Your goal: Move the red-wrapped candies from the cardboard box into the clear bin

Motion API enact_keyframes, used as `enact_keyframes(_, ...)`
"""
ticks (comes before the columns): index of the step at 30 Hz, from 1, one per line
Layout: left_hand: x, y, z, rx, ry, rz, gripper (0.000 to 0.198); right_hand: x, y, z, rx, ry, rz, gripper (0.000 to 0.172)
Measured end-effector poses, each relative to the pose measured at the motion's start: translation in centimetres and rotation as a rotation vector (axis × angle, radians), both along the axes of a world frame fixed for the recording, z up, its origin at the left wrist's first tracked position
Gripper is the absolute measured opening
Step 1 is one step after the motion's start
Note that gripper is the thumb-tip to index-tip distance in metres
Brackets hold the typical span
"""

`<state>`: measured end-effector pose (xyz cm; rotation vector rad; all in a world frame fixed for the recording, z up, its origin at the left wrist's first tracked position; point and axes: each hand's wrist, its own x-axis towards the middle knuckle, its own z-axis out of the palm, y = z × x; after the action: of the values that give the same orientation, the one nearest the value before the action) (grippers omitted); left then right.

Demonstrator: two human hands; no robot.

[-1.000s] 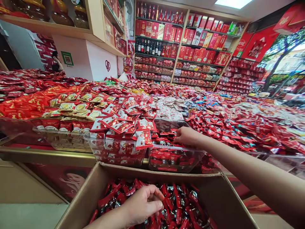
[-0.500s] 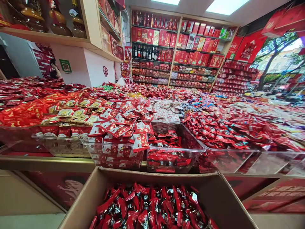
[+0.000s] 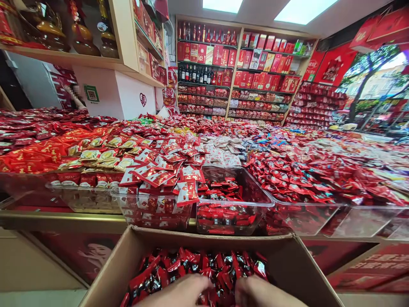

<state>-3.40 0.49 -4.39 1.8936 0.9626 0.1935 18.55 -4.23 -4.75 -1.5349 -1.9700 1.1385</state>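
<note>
A brown cardboard box [image 3: 111, 273] in front of me is full of small red and black wrapped candies [image 3: 198, 266]. Both hands rest on that pile at the bottom edge of the view. My left hand [image 3: 180, 294] lies on the candies left of centre, my right hand [image 3: 260, 293] beside it on the right. Only the backs of the hands show; the fingers are buried among the wrappers. Behind the box stands a clear plastic bin [image 3: 255, 209] partly filled with the same red and black candies.
Clear bins heaped with red-wrapped sweets [image 3: 153, 170] cover a long counter with a gold rail [image 3: 60, 217]. Wall shelves [image 3: 236, 68] at the back hold red boxes and bottles. A person stands far left by a white pillar [image 3: 124, 91].
One second ago my right hand reached into the clear bin and my left pinched candies in the box. Both left view, and now both are down in the box.
</note>
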Motion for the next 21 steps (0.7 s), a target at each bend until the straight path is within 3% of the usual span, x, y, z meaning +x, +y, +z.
enact_keyframes(1, 0.5, 0.1, 0.8, -0.014, -0.019, 0.004, 0.046, 0.0, 0.5, 1.2, -0.105, 0.106, 0.027, 0.010)
enact_keyframes(3, 1.4, 0.3, 2.2, -0.203, -0.150, 0.011, 0.047, -0.1, 1.2, 3.4, -0.234, 0.347, 0.020, 0.012)
enact_keyframes(6, 2.3, 0.5, 3.4, -0.324, -0.297, 0.039, 0.038, -0.5, 1.6, 5.4, -0.265, 0.571, -0.038, 0.018)
enact_keyframes(13, 2.6, -0.4, 4.6, -0.396, -0.350, 0.181, 0.028, -1.0, 0.1, 5.0, -0.343, 0.720, -0.164, 0.021)
enact_keyframes(18, 2.7, -1.4, 5.3, -0.482, -0.340, 0.214, 0.033, -1.5, -0.7, 4.6, -0.255, 0.673, -0.186, 0.019)
enact_keyframes(21, 2.6, -1.9, 5.6, -0.693, -0.322, 0.272, 0.038, -2.2, -1.5, 5.3, 0.021, 0.448, -0.135, 0.012)
